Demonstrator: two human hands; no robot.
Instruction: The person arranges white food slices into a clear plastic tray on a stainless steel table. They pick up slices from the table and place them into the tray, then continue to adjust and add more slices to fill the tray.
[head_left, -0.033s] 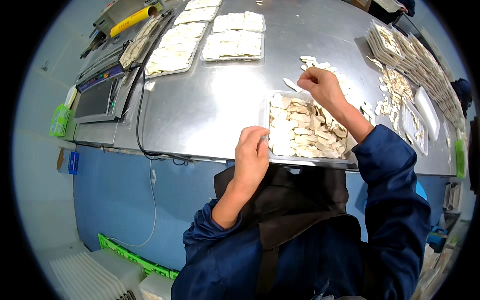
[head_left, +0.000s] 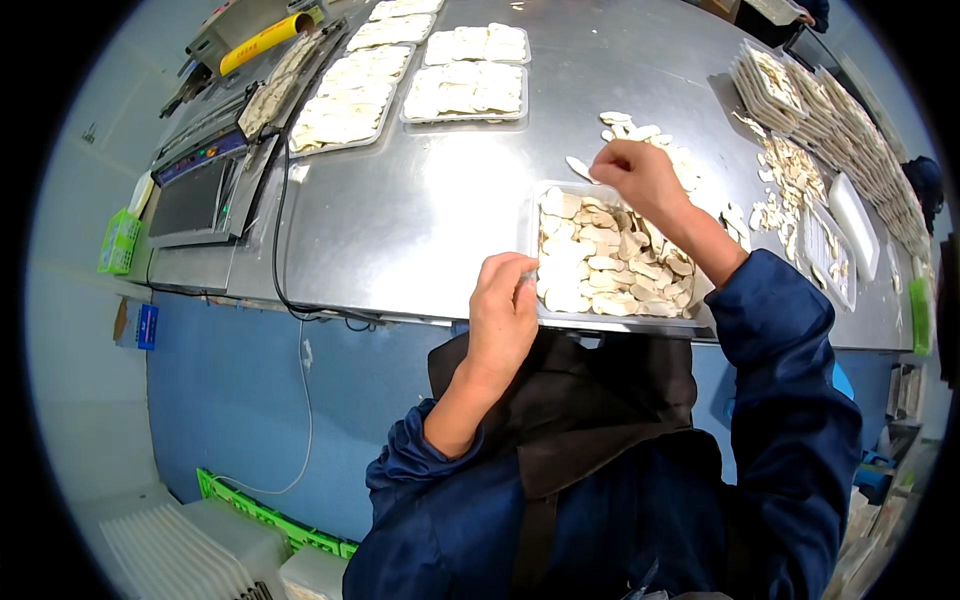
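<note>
tray: clear, rectangular, shallow [head_left: 640, 323]; on the table's near edge, right in front of the person.
tray contents: overlapping pale slices [head_left: 612, 262], whiter along the left side, tan and brownish elsewhere.
left hand: bare [head_left: 503, 315], at the tray's left rim; fingers curled, thumb and forefinger near each other; cannot tell whether they grip the rim.
right hand: bare [head_left: 645, 180], above the tray's far edge; fingers bent and drawn together, tips pointing left; cannot tell whether anything is pinched between them.
single slice: white, elongated [head_left: 577, 167], on the table just beside the right fingertips.
loose slices: small scatter [head_left: 637, 130] beyond the right hand.
larger scatter: tan pieces [head_left: 790, 170], farther right, near a white slotted tray [head_left: 822, 245].
stacked trays: long filled row [head_left: 830, 115] at far right.
filled trays: several, at far left, one nearer [head_left: 465, 90].
device: dark flat plate [head_left: 195, 195], left end.
table: shiny metal [head_left: 350, 220].
clothing: navy sleeves [head_left: 785, 330], dark apron [head_left: 600, 390].
</note>
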